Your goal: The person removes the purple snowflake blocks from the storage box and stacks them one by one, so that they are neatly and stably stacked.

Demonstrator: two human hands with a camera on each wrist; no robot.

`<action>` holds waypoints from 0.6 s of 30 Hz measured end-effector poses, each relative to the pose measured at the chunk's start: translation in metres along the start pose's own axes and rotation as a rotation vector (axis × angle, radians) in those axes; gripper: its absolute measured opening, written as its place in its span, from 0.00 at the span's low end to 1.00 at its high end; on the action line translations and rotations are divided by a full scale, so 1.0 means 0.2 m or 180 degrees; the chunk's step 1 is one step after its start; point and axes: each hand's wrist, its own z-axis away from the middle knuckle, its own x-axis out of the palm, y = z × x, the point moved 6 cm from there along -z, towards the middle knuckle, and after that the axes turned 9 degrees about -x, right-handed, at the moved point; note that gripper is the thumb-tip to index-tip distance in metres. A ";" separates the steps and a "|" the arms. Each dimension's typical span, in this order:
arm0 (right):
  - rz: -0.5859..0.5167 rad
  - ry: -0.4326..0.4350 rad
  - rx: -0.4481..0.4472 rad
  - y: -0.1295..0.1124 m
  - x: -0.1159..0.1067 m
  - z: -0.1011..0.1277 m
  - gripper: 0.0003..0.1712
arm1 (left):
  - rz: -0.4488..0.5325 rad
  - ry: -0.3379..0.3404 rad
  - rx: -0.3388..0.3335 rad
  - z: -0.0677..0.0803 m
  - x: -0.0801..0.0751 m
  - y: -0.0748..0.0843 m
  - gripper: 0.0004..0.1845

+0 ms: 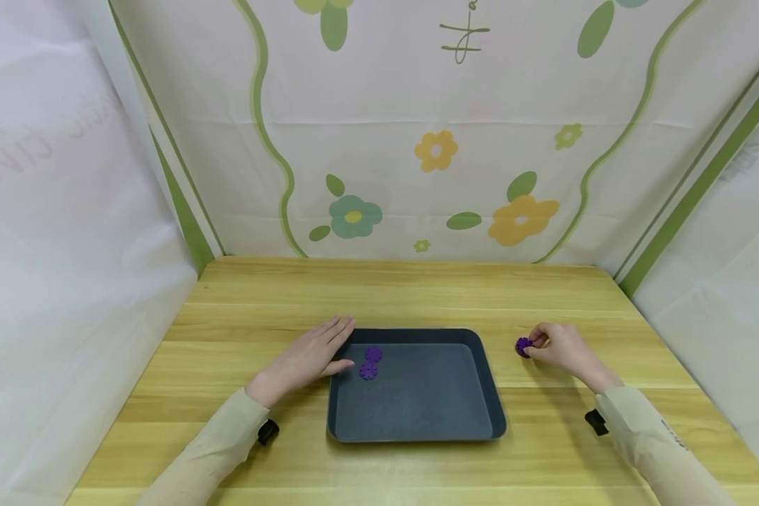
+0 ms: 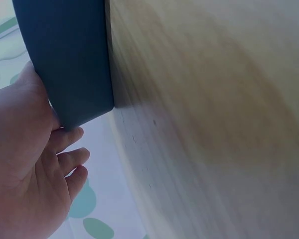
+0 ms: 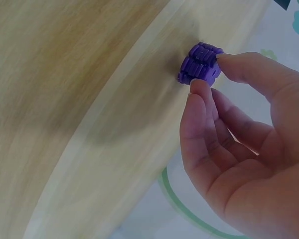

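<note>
In the head view my right hand (image 1: 564,349), right of the tray, pinches a small stack of purple notched discs (image 1: 523,346) between thumb and fingertips. The right wrist view shows the stack (image 3: 200,63) edge-on, its toothed rims pressed together, close over the wood. My left hand (image 1: 305,357) rests at the far left corner of a dark grey tray (image 1: 417,432), fingers extended along the rim and thumb over the left side. Two flat purple notched discs (image 1: 369,371) lie inside the tray near that thumb, side by side.
The wooden table (image 1: 417,295) carries the tray. A white sheet with printed flowers (image 1: 436,150) hangs behind, and white sheets (image 1: 69,246) enclose both sides. Black bands (image 1: 268,432) show at both wrists.
</note>
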 end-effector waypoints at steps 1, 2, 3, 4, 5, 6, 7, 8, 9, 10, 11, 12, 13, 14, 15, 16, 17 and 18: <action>0.0011 0.0007 -0.0013 0.00 0.00 0.00 0.13 | 0.0005 0.0004 0.0002 0.00 0.00 0.00 0.39; 0.0019 0.0008 0.0002 0.00 0.00 0.00 0.12 | 0.0008 0.0010 0.0006 0.00 0.00 0.00 0.39; 0.0027 0.0007 0.0015 0.00 0.00 0.00 0.12 | 0.0006 0.0022 0.0011 0.00 0.00 0.00 0.39; 0.0030 0.0000 0.0007 0.00 0.00 0.00 0.13 | 0.0005 0.0033 0.0016 0.00 0.00 0.00 0.39; 0.0030 -0.0009 0.0002 0.00 0.00 0.00 0.13 | -0.0001 0.0041 0.0019 0.00 0.00 0.00 0.39; 0.0031 -0.0012 0.0009 -0.01 0.00 0.00 0.13 | -0.0006 0.0049 0.0020 0.00 0.00 0.00 0.39; 0.0031 -0.0012 0.0010 -0.01 0.00 0.00 0.13 | -0.0011 0.0052 0.0021 0.00 0.00 0.00 0.39; 0.0030 -0.0009 0.0015 -0.01 0.00 0.00 0.13 | -0.0009 0.0052 0.0020 0.00 0.00 0.00 0.39; 0.0032 -0.0006 0.0001 -0.01 -0.01 0.00 0.13 | -0.0010 0.0049 0.0016 0.00 0.00 0.00 0.39; 0.0034 -0.0003 -0.0013 -0.01 -0.01 0.00 0.13 | -0.0011 0.0048 0.0014 0.00 0.00 0.00 0.39; 0.0041 0.0004 -0.0020 -0.01 -0.01 0.00 0.13 | -0.0009 0.0044 0.0011 0.00 0.00 0.00 0.39; 0.0048 0.0014 -0.0023 -0.02 -0.01 0.00 0.13 | -0.0009 0.0039 0.0008 0.00 0.00 0.00 0.39; 0.0055 0.0027 -0.0024 -0.02 -0.01 0.00 0.12 | -0.0008 0.0034 0.0006 0.00 0.00 0.00 0.39; 0.0064 0.0035 -0.0036 -0.02 -0.01 0.00 0.12 | -0.0008 0.0029 0.0001 0.00 0.00 0.00 0.39; 0.0069 0.0041 -0.0050 -0.02 -0.01 0.00 0.12 | -0.0010 0.0025 -0.0002 0.00 0.00 0.00 0.39; 0.0076 0.0046 -0.0060 -0.02 -0.01 0.00 0.12 | -0.0014 0.0019 -0.0006 0.00 0.00 0.00 0.39; 0.0085 0.0054 -0.0066 -0.02 -0.01 0.00 0.12 | -0.0019 0.0007 -0.0013 0.00 0.00 0.00 0.39; 0.0092 0.0062 -0.0067 -0.02 0.00 0.00 0.12 | -0.0019 -0.0006 -0.0019 0.00 0.00 0.00 0.39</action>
